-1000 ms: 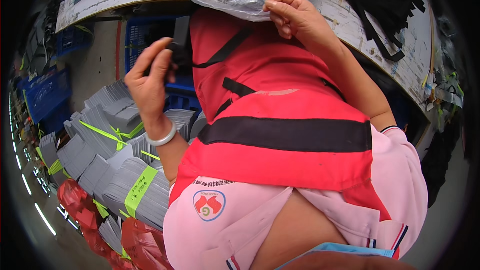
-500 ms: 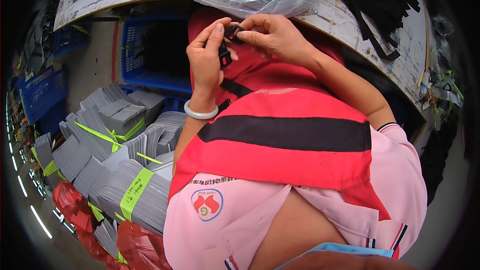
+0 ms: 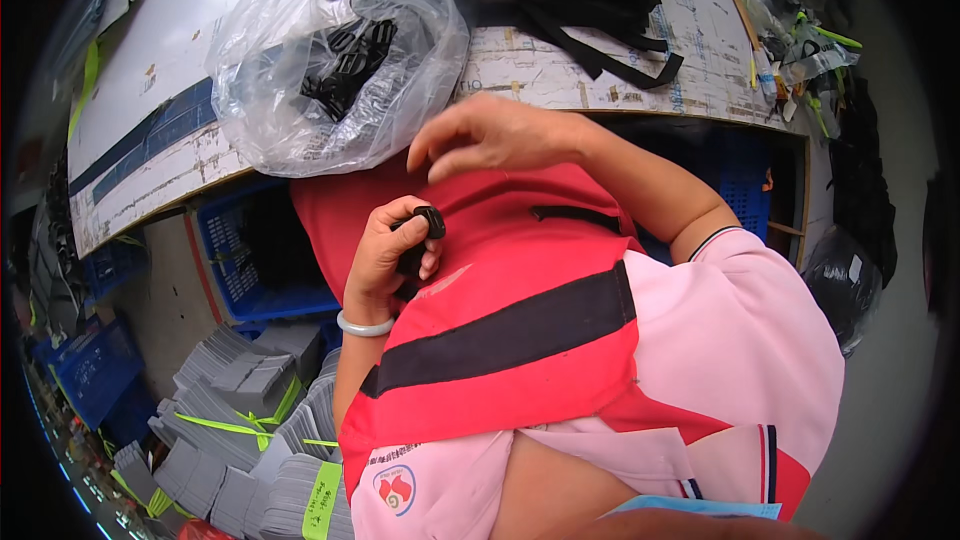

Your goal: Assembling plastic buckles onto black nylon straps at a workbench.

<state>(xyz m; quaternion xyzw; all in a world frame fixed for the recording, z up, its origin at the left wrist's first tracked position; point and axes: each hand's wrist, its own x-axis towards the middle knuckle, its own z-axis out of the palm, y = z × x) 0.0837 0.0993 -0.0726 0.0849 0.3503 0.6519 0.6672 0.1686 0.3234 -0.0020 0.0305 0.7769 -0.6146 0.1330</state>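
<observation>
Low over the red apron [image 3: 480, 210], my left hand [image 3: 385, 250] is closed around a black plastic buckle [image 3: 432, 223]. Part of the buckle sticks up past thumb and forefinger; the rest is hidden in the palm. My right hand [image 3: 495, 135] hangs above and to the right of it, loosely curled, a gap between thumb and fingers, with nothing seen in it. It is slightly blurred and close to the near side of a clear plastic bag [image 3: 245, 105]. Small black plastic pieces [image 3: 350, 65] lie inside that bag on the table.
Black straps [image 3: 570, 0] lie on the worn white table [image 3: 520, 65], right of the bag. A blue crate [image 3: 225, 250] sits under the table's edge. Grey stacked sheets [image 3: 220, 420], tied with yellow-green strips, stand at lower left. Plastic scraps [image 3: 800, 60] hang at far right.
My hands were together on the black buckle parts; now the right is apart, over by the bag. The left keeps hold lower down. The view has shifted, showing more of the bag and table.
</observation>
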